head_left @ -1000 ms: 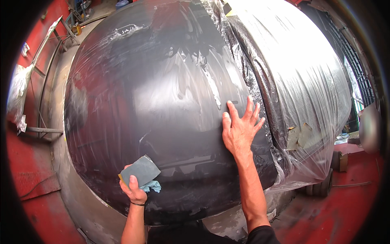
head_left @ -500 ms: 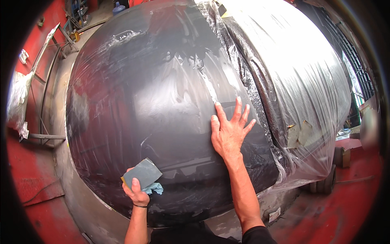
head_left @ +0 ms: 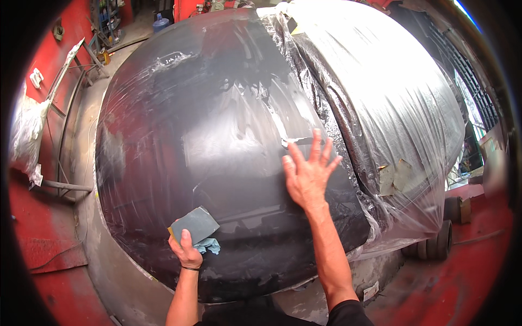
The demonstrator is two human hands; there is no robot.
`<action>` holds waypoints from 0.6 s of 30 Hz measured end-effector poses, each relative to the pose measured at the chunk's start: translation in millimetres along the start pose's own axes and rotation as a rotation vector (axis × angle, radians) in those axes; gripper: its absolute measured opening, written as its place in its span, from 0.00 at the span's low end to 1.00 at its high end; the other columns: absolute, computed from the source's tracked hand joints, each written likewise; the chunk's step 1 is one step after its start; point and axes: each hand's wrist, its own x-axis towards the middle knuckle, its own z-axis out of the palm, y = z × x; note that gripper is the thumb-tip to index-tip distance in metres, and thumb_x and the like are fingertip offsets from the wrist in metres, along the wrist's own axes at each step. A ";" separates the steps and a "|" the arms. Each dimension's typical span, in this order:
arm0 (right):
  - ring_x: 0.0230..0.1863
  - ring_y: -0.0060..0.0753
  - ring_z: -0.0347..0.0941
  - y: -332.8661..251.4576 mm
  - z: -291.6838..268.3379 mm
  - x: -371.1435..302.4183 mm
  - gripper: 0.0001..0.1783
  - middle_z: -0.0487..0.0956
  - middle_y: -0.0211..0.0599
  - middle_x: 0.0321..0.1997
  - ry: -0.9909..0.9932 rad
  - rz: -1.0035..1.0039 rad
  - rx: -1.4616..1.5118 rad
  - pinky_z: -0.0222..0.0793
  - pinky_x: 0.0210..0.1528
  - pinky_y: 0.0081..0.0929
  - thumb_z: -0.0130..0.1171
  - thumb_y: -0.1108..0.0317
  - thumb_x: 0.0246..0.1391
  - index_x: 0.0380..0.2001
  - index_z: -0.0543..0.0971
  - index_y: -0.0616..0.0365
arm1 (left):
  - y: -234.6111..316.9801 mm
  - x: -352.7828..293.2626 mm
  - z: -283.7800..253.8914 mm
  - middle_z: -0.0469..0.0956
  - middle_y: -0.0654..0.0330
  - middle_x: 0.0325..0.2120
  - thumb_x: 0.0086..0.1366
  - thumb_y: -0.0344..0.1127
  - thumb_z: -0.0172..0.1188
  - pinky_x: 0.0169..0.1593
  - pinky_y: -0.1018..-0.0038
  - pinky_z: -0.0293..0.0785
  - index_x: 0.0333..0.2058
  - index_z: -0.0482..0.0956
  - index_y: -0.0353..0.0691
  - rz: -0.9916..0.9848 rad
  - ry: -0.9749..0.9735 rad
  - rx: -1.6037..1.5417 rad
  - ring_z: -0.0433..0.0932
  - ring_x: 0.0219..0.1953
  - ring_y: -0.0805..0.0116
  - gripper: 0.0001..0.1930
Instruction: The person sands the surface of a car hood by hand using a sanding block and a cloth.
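Note:
A broad dark grey car panel, hood-like and wet in places [head_left: 228, 185], curves across the middle. Low on its left side, my left hand [head_left: 187, 253] is closed around a grey sanding block [head_left: 198, 225] with a yellowish edge, thumb on its face. A crumpled light blue cloth [head_left: 209, 246] shows beside the block, by the same hand; whether the fingers hold it too is hidden. Bare and slightly blurred, my right hand [head_left: 308, 179] is spread over the panel's right part, palm down, its index fingertip at the end of a bright wet streak. Firm contact cannot be judged.
Clear plastic sheeting [head_left: 391, 103] covers the vehicle to the right, bordering the panel. At the left stands a metal frame [head_left: 68, 186] with plastic hanging on it. Tyres [head_left: 438, 242] lie at the lower right; a blue water jug [head_left: 160, 23] stands at the back.
The view has shifted slightly, so the panel sits a little lower in the picture. My right hand stays spread over nearly the same spot; my left hand keeps its hold on the block.

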 end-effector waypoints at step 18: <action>0.89 0.72 0.33 93.0 -6.1 8.2 0.28 0.48 0.44 0.91 0.107 0.223 0.052 0.27 0.79 0.91 0.42 0.53 0.82 0.76 0.76 0.46 | 6.5 0.6 6.1 0.83 0.56 0.41 0.78 0.48 0.55 0.49 0.68 0.76 0.48 0.82 0.30 0.024 -0.005 -0.019 0.80 0.42 0.66 0.22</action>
